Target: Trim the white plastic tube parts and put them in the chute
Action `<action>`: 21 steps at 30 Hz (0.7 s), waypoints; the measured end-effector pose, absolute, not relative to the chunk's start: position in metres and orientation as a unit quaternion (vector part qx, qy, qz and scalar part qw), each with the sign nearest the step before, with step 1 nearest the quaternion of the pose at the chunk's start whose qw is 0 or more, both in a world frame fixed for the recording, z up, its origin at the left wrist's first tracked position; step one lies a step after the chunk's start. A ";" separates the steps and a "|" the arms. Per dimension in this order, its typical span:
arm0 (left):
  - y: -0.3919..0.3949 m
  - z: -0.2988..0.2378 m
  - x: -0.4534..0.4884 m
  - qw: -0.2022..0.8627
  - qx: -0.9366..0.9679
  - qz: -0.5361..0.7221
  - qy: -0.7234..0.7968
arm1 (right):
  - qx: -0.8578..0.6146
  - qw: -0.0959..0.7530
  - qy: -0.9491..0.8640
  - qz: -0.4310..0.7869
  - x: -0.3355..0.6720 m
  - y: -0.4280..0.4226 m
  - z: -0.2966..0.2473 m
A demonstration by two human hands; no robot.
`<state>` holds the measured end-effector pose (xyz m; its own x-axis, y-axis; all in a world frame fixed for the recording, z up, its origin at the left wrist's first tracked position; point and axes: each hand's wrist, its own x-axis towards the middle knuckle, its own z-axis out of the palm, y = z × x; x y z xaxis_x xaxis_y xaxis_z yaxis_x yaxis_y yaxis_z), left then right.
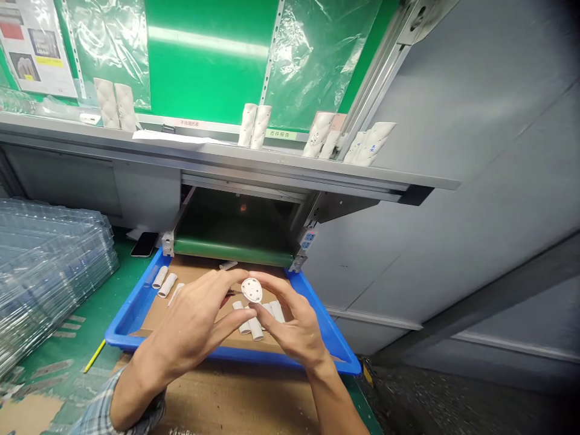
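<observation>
Both hands meet over a blue tray [136,308] lined with cardboard. My left hand [194,323] and my right hand [290,323] together pinch a small white oval plastic piece [252,290] with holes in its face, held up between the fingertips. Below the hands, several white tube-shaped plastic parts [254,326] lie in the tray, and two more white parts [164,281] rest near its far left corner. Fingers of both hands are curled around the oval piece.
A green conveyor belt [226,251] ends just behind the tray. A stack of clear plastic blister trays [45,272] stands at left, a phone [145,243] beside it. White sample parts [254,125] stand on the shelf above. A yellow pencil [94,356] lies on the green mat.
</observation>
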<state>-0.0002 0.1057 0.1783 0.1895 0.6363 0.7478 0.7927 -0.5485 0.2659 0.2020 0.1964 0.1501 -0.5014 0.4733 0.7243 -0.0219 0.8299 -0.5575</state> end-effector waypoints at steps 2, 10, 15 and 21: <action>0.104 0.179 -0.003 0.080 -0.764 -0.422 -0.482 | -0.137 0.504 -0.804 0.283 0.202 0.198 0.149; 0.104 0.176 0.002 0.175 -0.749 -0.394 -0.503 | -0.145 0.569 -0.774 0.239 0.193 0.197 0.150; 0.102 0.178 0.009 0.130 -0.749 -0.457 -0.462 | -0.150 0.581 -0.773 0.206 0.193 0.196 0.151; 0.102 0.175 0.011 0.098 -0.754 -0.483 -0.434 | -0.129 0.582 -0.784 0.175 0.193 0.193 0.155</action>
